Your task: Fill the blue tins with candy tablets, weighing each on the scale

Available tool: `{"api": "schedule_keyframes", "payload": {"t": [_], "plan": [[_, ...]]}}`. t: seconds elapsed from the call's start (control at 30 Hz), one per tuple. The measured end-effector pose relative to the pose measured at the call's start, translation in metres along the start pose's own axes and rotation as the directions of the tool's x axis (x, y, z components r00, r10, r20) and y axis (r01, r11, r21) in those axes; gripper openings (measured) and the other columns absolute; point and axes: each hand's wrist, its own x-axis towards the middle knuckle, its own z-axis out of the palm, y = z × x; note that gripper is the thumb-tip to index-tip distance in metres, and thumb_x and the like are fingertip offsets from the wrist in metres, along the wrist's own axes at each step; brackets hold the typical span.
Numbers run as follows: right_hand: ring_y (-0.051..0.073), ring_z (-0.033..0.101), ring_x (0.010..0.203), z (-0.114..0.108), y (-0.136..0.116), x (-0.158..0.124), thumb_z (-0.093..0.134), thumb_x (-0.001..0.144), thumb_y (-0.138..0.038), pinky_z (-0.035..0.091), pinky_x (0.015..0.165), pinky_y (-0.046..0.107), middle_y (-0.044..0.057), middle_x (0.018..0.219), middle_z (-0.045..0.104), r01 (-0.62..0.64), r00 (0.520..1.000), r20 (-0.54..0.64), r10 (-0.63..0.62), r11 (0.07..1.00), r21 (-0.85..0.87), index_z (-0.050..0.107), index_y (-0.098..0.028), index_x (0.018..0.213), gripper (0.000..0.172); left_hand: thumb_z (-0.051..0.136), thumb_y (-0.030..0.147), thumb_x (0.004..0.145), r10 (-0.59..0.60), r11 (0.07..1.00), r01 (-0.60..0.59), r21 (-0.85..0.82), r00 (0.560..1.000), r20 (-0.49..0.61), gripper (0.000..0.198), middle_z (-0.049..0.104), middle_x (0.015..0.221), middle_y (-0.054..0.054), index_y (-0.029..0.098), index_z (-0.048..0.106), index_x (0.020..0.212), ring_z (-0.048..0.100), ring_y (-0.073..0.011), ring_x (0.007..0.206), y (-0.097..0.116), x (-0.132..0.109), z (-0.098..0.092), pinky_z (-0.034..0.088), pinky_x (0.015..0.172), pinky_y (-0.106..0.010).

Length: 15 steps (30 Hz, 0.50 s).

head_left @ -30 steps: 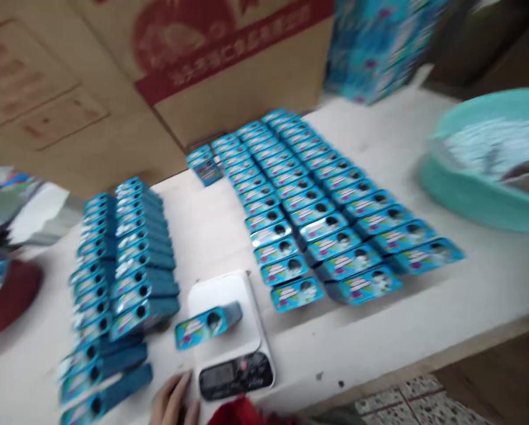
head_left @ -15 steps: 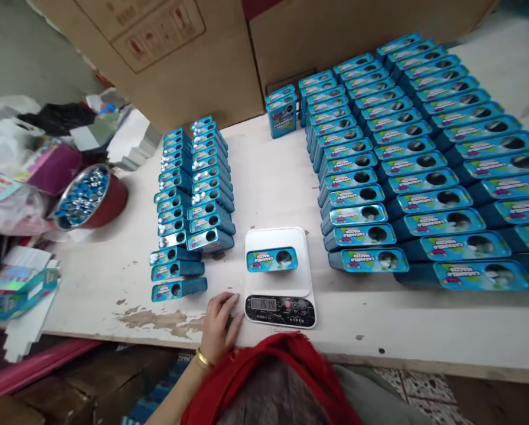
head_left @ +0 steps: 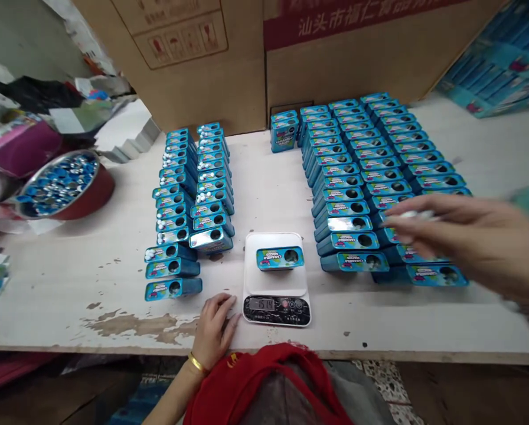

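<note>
A blue tin with a round opening lies on the white kitchen scale, whose display is lit. My left hand, wearing a gold bracelet, rests on the table left of the scale, fingers slightly apart and holding nothing. Over the right-hand rows of tins, my right hand pinches small white pieces between thumb and fingers; it is blurred. Two columns of tins stand left of the scale, several with white pieces on top.
Large cardboard boxes stand along the back. A red bowl of blue and silver wrapped pieces is at the left, near white card stacks. Stacked blue packs are at the back right. The table's front edge runs below.
My right hand has come into view from the right with white pieces in its fingers. The view has shifted, showing more at the back right. My left hand stays beside the scale.
</note>
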Motion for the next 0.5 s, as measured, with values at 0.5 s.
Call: {"api": "schedule_keyframes", "payload": {"t": [0.5], "plan": [[0.021,0.060,0.085,0.109,-0.080,0.027,0.049,0.082,-0.014,0.047,0.076,0.032,0.010,0.089,0.064,0.268,0.952,0.272,-0.142,0.817,-0.511,0.065,-0.015,0.095,0.020,0.050,0.019,0.086,0.012,0.996,-0.012,-0.084,1.000,-0.007,0.029,0.051,0.108,-0.010,0.018,0.050,0.114,0.050,-0.0203,0.100,-0.005,-0.003,0.002,0.046,0.085,-0.036]]}}
